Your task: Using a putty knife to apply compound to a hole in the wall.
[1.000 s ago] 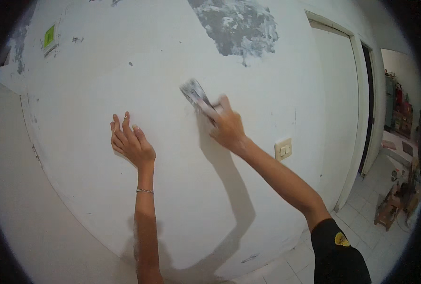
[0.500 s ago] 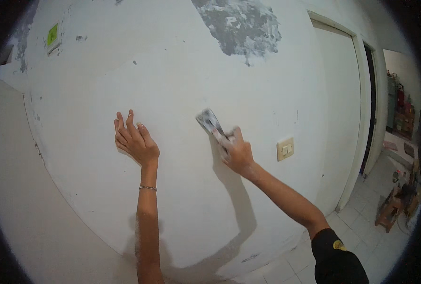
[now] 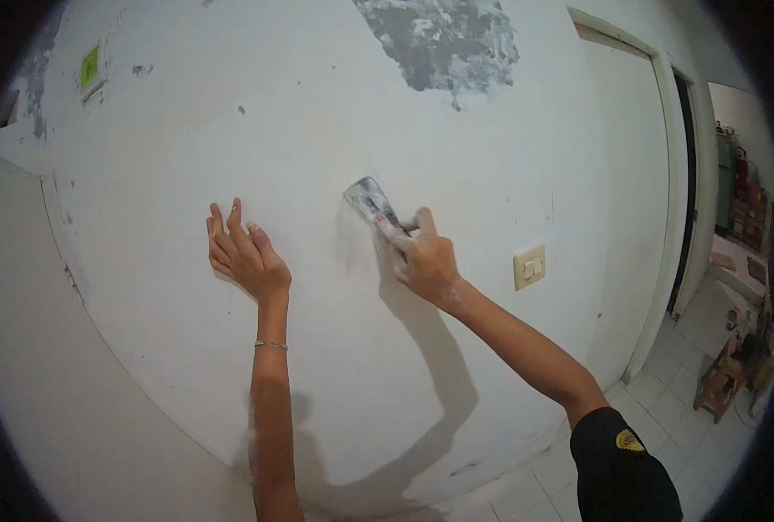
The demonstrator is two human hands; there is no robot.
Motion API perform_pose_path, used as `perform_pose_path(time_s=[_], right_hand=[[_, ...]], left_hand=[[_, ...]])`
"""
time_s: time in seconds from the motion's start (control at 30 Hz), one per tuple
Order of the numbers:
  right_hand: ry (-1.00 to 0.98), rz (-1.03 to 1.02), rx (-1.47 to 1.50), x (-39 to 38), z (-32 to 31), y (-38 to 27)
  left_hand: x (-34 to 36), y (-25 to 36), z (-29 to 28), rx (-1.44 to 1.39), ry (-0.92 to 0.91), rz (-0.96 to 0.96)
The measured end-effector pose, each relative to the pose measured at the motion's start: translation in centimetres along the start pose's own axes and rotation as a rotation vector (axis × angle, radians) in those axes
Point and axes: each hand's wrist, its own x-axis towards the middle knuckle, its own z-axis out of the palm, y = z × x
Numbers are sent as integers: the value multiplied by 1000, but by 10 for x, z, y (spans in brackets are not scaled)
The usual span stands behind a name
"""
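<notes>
**Putty knife held flat to a white wall**

Putty knife [image 3: 368, 202] sits high in the right hand [image 3: 426, 261], its blade laid against the white wall [image 3: 187, 157], handle hidden in the fist. Largest of all is that wall, patchy and smooth, with a rough grey bare patch [image 3: 443, 42] near the top. To the right stands a white door [image 3: 630, 174] in its frame, and beyond it a tiled floor [image 3: 665, 391] with clutter too small to name. A cream light switch [image 3: 530, 266] lies just beside the right wrist. The left hand [image 3: 243, 252] is spread open and holds nothing, palm pressed on the wall, likely as a brace. The right hand is closed around the knife, one finger stretched along the blade, probably to press it flat. A thin bracelet [image 3: 270, 345] circles the left wrist.
</notes>
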Motion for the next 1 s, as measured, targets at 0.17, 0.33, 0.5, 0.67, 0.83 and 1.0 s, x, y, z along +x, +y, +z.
perform_pose_path(time_s=[0.17, 0.33, 0.5, 0.67, 0.83, 1.0], right_hand=[[-93, 100, -16, 7, 7, 4], [89, 7, 42, 2, 6, -2], [-41, 100, 46, 13, 1, -5], [53, 28, 68, 50, 2, -3], [104, 41, 89, 92, 5, -18], [167, -12, 103, 120, 5, -12]], left_hand=[[-1, -2, 1, 50, 8, 15], [-1, -3, 2, 27, -3, 21], [-1, -1, 1, 18, 20, 13], [-1, -1, 2, 50, 8, 9], [-1, -1, 1, 63, 8, 27], [-1, -2, 2, 60, 2, 7]])
